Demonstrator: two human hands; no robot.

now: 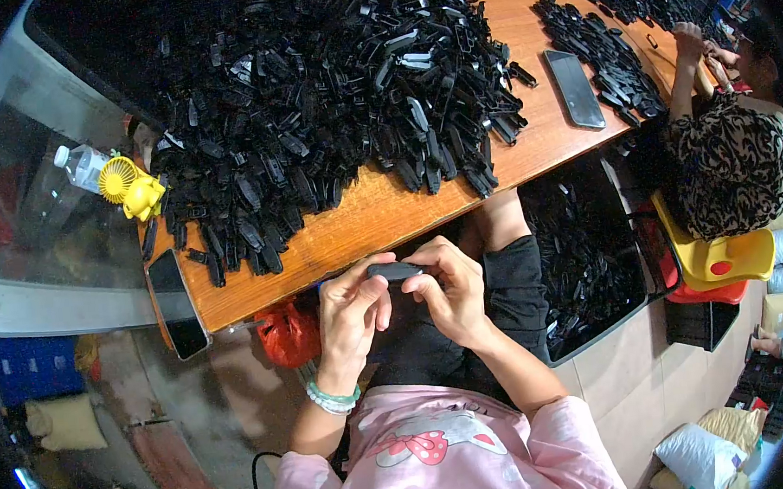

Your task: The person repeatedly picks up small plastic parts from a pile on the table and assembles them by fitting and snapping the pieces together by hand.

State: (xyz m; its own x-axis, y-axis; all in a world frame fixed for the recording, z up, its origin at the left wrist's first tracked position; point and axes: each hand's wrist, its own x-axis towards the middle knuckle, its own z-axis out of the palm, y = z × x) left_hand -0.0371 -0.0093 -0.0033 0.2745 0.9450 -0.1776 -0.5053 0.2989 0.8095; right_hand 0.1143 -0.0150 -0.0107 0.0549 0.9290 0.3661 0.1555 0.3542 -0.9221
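Note:
Between my two hands, just in front of the table edge and above my lap, is a small black plastic part (395,270), elongated and rounded. My left hand (352,302) pinches its left end with thumb and fingers. The other end is gripped by my right hand (448,288). Fingertips cover both ends of the part, so its exact kind is unclear. Beyond my hands, a big heap of similar black plastic parts (305,103) covers much of the wooden table (351,213).
Phones lie on the table, one at the left corner (176,301) and one at the right (573,89). A yellow fan (130,185) and a bottle (82,166) stand at left. A black bin (588,255) of parts sits right of my legs. Another person (733,154) works at right.

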